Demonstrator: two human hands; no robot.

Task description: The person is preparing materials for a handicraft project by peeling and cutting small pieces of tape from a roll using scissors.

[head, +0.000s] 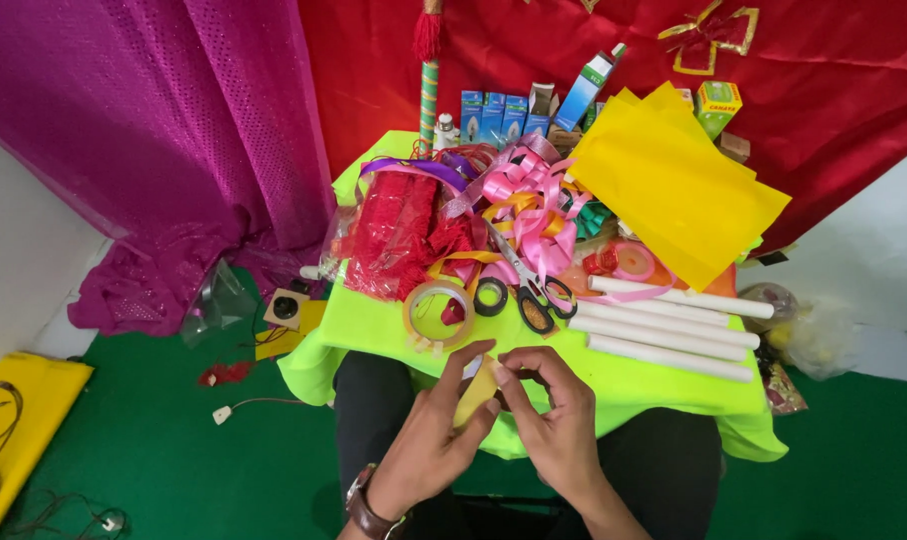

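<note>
My left hand [429, 435] and my right hand [554, 420] meet over my lap at the near edge of a small table covered in lime-green cloth [374, 330]. Between the fingers of both hands is a small folded piece of yellow paper [477, 392], held upright. A wristwatch sits on my left wrist. Just beyond the hands lie a roll of clear tape [438, 313], a small black tape roll [491, 296] and scissors [530, 290] with black and orange handles.
Three white paper rolls [674, 330] lie at the right. Yellow paper sheets [669, 185], pink and gold ribbons [529, 200], red netting [399, 235] and small boxes [499, 115] crowd the table's back. Magenta and red drapes hang behind. The floor is green carpet with cables.
</note>
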